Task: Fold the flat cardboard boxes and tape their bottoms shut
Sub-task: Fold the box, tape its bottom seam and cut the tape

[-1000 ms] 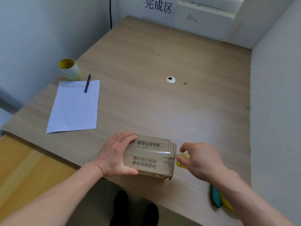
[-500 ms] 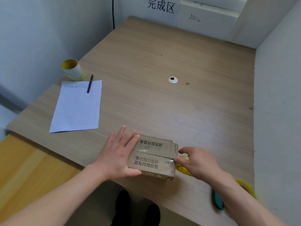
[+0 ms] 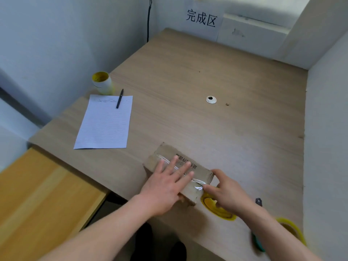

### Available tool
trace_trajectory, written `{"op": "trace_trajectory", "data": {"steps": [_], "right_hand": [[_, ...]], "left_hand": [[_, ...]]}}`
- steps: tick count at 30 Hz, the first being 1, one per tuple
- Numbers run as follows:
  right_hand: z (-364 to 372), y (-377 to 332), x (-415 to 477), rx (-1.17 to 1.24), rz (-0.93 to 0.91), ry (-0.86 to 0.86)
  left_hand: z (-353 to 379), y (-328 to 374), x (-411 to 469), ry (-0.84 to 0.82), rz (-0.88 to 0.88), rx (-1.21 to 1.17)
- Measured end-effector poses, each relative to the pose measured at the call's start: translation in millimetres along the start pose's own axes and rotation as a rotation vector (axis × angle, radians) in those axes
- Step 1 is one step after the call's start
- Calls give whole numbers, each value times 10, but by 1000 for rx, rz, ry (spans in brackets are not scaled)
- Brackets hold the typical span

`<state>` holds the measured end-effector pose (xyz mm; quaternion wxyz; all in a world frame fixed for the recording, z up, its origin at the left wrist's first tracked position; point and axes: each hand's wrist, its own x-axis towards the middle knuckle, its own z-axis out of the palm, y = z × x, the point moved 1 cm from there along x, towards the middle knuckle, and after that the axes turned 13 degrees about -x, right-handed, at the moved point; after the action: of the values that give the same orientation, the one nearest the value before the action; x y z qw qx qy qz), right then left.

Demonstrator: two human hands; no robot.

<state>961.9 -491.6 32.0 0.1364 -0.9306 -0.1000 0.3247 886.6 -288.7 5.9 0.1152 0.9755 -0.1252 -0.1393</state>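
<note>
Brown cardboard box (image 3: 199,171): folded, lying on the wood-grain desk (image 3: 207,63) at its near edge, right of centre. Black print on its upper face. A strip of clear shiny tape (image 3: 196,183) runs along that face towards the box's right end.

My left hand (image 3: 165,187): laid flat on the box, fingers straight and spread, pressing on the upper face and across the tape. Holding nothing.

My right hand (image 3: 227,194): at the right end of the box, fingers curled. Thumb on the far right corner, forefinger tip on the tape end. Cannot tell whether it pinches the tape or merely presses it.

Yellow tape roll (image 3: 216,209): flat on the desk, just beside the box's right end, partly under my right hand.

Second yellow tape roll (image 3: 290,229): near right corner of the desk, partly hidden by my right forearm. A green object (image 3: 258,242) beside it, too blurred to identify. Small dark object (image 3: 259,201) just beyond my right wrist.

Left side of desk: white lined sheet of paper (image 3: 105,123), black pen (image 3: 119,98) lying across its far edge, white cup with yellow inside (image 3: 102,81) just beyond it, upright.

Mid desk: round white cable grommet (image 3: 211,99), well apart from the box.

Far wall: white paper sign with black characters (image 3: 201,18).
</note>
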Motion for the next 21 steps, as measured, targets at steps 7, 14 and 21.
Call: {"op": "trace_trajectory", "data": {"steps": [7, 14, 21], "right_hand": [[416, -367, 13, 502, 231, 159], [470, -585, 71, 719, 342, 244], [350, -676, 173, 70, 92, 504]], "left_hand": [[-462, -61, 201, -21, -218, -234], [-429, -376, 356, -133, 18, -140], [-515, -667, 719, -23, 323, -136]]}}
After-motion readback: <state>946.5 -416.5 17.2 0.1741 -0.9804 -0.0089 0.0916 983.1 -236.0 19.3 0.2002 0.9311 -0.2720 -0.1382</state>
